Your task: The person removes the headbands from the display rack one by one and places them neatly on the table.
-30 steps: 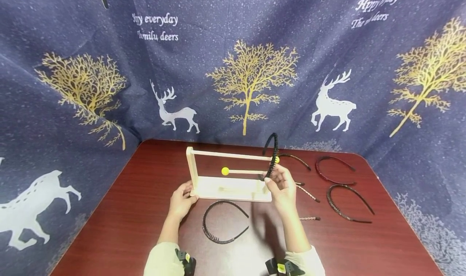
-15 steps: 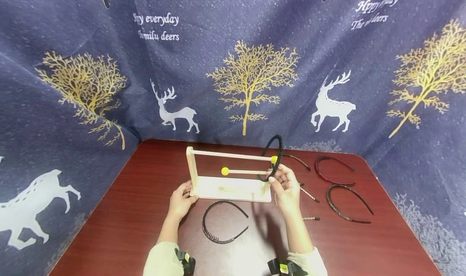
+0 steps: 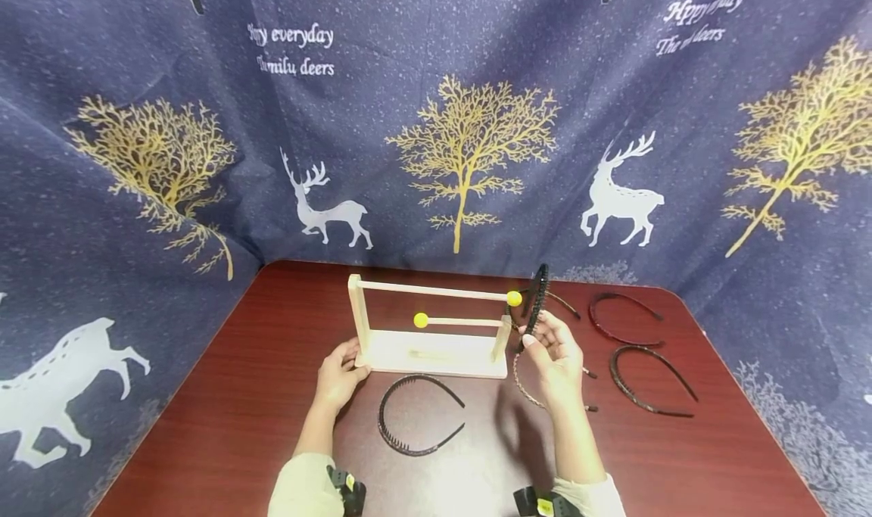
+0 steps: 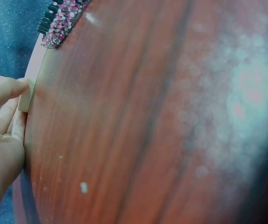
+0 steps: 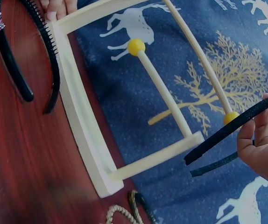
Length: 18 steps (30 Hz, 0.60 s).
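Observation:
A pale wooden stand (image 3: pixel 395 348) has two rods tipped with yellow balls, the upper one longer. My left hand (image 3: pixel 338 378) grips the left end of its base, thumb on the near edge. In my right hand (image 3: pixel 560 359), a black toothed headband (image 3: pixel 537 301) is pinched between thumb and fingers. It is held upright just right of the upper rod's yellow ball (image 3: pixel 514 298); in the right wrist view the headband (image 5: pixel 227 128) passes close to that ball. On the table before the stand lies another black headband (image 3: pixel 384 426), with pink and silver stones (image 4: pixel 66 21).
On the right of the table (image 3: pixel 654 456) lie a dark red headband (image 3: pixel 593 316), a dark brown one (image 3: pixel 618 377), and a beige braided one (image 3: pixel 521 384) partly behind my right hand. A thin gold-and-black headband (image 3: pixel 565 303) lies behind the stand's right end.
My right hand has moved right with the black headband, from around the upper rod's end to beyond its yellow ball. The left hand and the stand have stayed put.

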{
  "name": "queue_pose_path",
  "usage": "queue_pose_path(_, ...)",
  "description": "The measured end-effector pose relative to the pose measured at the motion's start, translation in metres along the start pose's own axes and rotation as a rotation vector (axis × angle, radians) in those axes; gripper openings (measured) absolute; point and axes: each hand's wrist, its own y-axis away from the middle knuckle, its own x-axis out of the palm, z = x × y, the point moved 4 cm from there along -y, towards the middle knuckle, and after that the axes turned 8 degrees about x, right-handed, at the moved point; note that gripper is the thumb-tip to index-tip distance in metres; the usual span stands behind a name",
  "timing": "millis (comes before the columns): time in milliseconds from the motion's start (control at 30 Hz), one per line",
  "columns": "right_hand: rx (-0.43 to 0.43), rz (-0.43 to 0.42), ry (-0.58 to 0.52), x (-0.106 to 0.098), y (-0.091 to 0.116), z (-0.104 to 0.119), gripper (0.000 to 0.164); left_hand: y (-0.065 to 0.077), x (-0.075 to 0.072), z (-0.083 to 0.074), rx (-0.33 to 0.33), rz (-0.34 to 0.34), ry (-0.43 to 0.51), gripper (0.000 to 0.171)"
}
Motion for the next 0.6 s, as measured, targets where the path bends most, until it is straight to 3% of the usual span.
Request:
queue_pose_path(400,0.079,-0.012,0.161,-0.021,0.03,0.005,0.034,0.001,0.002,0.0,0.007,0.006,-0.003,0.058)
queue_pose_path(600,0.063,0.06,0.173,-0.027,0.043,0.005,0.035,0.0,0.002,0.002,0.006,-0.003,-0.003,0.058)
